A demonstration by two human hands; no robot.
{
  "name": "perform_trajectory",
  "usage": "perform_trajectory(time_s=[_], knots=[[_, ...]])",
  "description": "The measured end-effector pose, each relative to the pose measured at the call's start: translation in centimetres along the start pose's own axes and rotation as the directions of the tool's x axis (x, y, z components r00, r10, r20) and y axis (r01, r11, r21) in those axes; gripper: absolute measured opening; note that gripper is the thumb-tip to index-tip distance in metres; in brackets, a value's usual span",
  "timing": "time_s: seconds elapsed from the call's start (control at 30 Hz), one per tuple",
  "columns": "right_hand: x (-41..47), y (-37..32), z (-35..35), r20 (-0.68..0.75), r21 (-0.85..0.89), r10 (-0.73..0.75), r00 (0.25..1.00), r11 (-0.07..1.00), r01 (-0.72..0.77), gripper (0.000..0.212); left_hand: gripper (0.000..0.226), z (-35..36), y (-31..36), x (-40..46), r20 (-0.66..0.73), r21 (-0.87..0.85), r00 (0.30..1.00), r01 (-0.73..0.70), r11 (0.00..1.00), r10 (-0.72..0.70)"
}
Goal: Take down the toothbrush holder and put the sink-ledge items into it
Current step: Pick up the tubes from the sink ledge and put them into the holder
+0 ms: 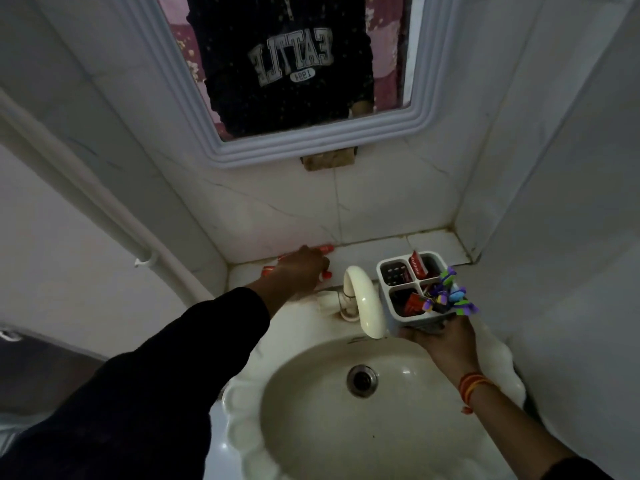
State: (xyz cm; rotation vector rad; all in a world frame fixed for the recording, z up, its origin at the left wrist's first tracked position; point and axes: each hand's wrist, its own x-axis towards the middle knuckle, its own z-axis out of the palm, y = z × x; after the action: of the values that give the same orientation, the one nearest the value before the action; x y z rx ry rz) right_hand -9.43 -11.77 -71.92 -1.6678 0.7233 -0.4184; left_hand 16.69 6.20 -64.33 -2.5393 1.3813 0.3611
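My right hand [441, 339] grips the toothbrush holder [382, 271] from below, holding it above the sink's right rim beside the tap. The holder is pale grey with four compartments. A red toothpaste tube [417, 265] stands in its far compartment, another red pack [412, 303] sits in the near one, and several purple-and-blue toothbrushes [450, 294] stick out on the right. My left hand [298, 268] reaches to the tiled ledge [381, 249] behind the sink, its fingers curled over two slim red-tipped items [327, 249] lying there. Most of their length is hidden under the hand.
A cream tap [365, 303] curves over the oval basin [311, 368] between my hands. A framed mirror [311, 147] hangs above the ledge. A white pipe [104, 209] runs down the left wall. Tiled walls close in on both sides.
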Motion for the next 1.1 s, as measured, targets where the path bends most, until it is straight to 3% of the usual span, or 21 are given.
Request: perform_trajectory(time_s=[0.2, 0.33, 0.4, 0.47, 0.53, 0.63, 0.73, 0.8, 0.83, 0.9, 0.97, 1.0, 1.07, 1.1], knots=[[-0.1, -0.5, 0.3, -0.038, -0.002, 0.002, 0.999, 1.000, -0.002, 0.088, 0.027, -3.5, 1.3, -0.5, -0.247, -0.294, 0.969, -0.095, 0.951, 0.020], [-0.4, -0.8, 0.3, -0.036, -0.005, 0.063, 0.997, 0.998, -0.063, 0.078, 0.033, -6.7, 2.0, -1.9, -0.417, -0.636, 0.906, -0.241, 0.733, -0.065], [-0.9, -1.1, 0.2, -0.032, -0.046, 0.090, 0.995, 0.995, -0.092, 0.066, 0.041, -8.2, 2.7, -2.3, -0.485, -0.703, 0.870, -0.329, 0.630, -0.086], [-1.2, -1.3, 0.1, -0.016, -0.041, 0.093, 0.996, 0.995, -0.094, 0.063, 0.048, -10.1, 3.7, -2.7, -0.533, -0.638, 0.846, -0.402, 0.656, 0.000], [-1.1, -1.7, 0.2, -0.027, 0.046, 0.077, 0.997, 0.996, -0.076, 0.068, 0.052, -12.5, 5.0, -2.7, -0.505, -0.411, 0.841, -0.433, 0.802, 0.195], [-0.6, -2.0, 0.6, -0.025, 0.187, 0.083, 0.996, 0.979, -0.077, 0.085, 0.065, -16.2, 8.4, -2.3, -0.165, 0.020, 0.912, -0.377, 0.926, 0.375], [-0.5, -1.2, 0.2, -0.032, 0.150, 0.049, 0.998, 0.988, -0.043, 0.075, 0.068, -17.6, 12.5, -1.7, 0.045, 0.318, 0.936, -0.346, 0.883, 0.350], [-0.6, -1.0, -0.1, -0.007, 0.054, 0.085, 0.996, 0.995, -0.085, 0.056, 0.058, -17.4, 14.8, -1.3, 0.113, 0.367, 0.938, -0.347, 0.863, 0.329], [-0.8, -0.9, -0.2, -0.002, -0.078, 0.067, 0.998, 0.995, -0.066, 0.055, 0.055, -17.3, 15.6, -1.1, 0.148, 0.364, 0.934, -0.356, 0.861, 0.324], [-1.2, -1.0, -0.6, 0.020, -0.130, 0.080, 0.997, 0.989, -0.076, 0.066, 0.051, -17.3, 16.9, -0.8, 0.217, 0.333, 0.916, -0.394, 0.857, 0.337], [-1.3, -1.3, -0.9, 0.051, -0.090, 0.046, 0.998, 0.995, -0.042, 0.086, 0.043, -17.3, 17.5, -0.8, 0.236, 0.294, 0.911, -0.399, 0.869, 0.339], [-1.3, -1.7, -0.9, 0.065, 0.050, 0.017, 0.998, 0.999, -0.020, 0.096, 0.042, -17.4, 17.6, -0.9, 0.223, 0.282, 0.910, -0.403, 0.871, 0.349], [-1.0, -2.0, -0.6, 0.061, 0.245, 0.057, 0.996, 0.967, -0.071, 0.113, 0.040, -17.5, 17.2, -1.0, 0.175, 0.218, 0.917, -0.391, 0.894, 0.359], [-1.2, -2.2, -0.6, 0.091, 0.246, 0.100, 0.991, 0.962, -0.120, 0.118, 0.038, -17.6, 16.5, -1.0, 0.131, 0.133, 0.929, -0.362, 0.923, 0.345]])
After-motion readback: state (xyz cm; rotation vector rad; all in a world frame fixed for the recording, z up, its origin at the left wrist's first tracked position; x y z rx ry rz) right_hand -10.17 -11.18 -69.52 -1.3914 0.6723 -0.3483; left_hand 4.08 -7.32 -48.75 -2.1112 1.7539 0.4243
